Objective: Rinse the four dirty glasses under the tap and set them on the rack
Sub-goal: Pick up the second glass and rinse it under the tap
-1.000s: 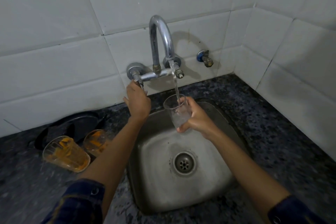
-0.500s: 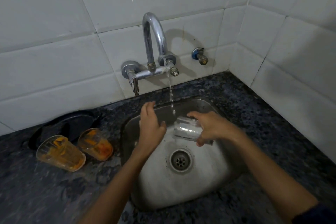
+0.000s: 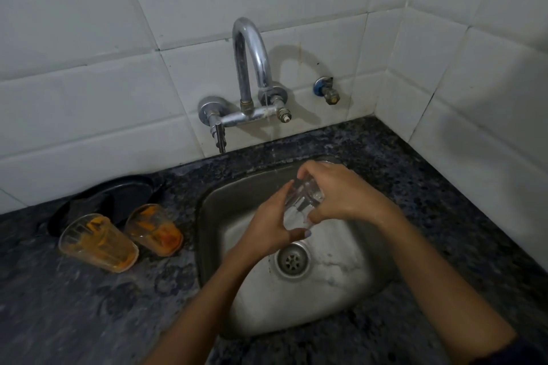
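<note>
Head view, looking down: both of my hands are over the steel sink [image 3: 213,216] at the centre of the frame, holding one clear glass [image 3: 302,201] between them. My right hand [image 3: 341,195] curls over the glass from above and the right, fingers wrapped round its wall, and my left hand [image 3: 268,227] cups it from the left and below, thumb tip showing under its lower end. The glass lies tilted, above the drain [image 3: 292,259]. A thin stream of water falls from the chrome tap [image 3: 252,68] on the white tiled wall, coming down just behind my hands at the sink's far edge; I cannot tell whether it touches the glass. At the left of the frame, on the dark speckled tabletop [image 3: 89,320], two dirty glasses smeared with orange lie on their sides just beside each other, the nearer glass [image 3: 98,243] at left and the farther glass [image 3: 154,230] closer to the sink. Behind them a black plate [image 3: 130,190] leans at the wall.
</note>
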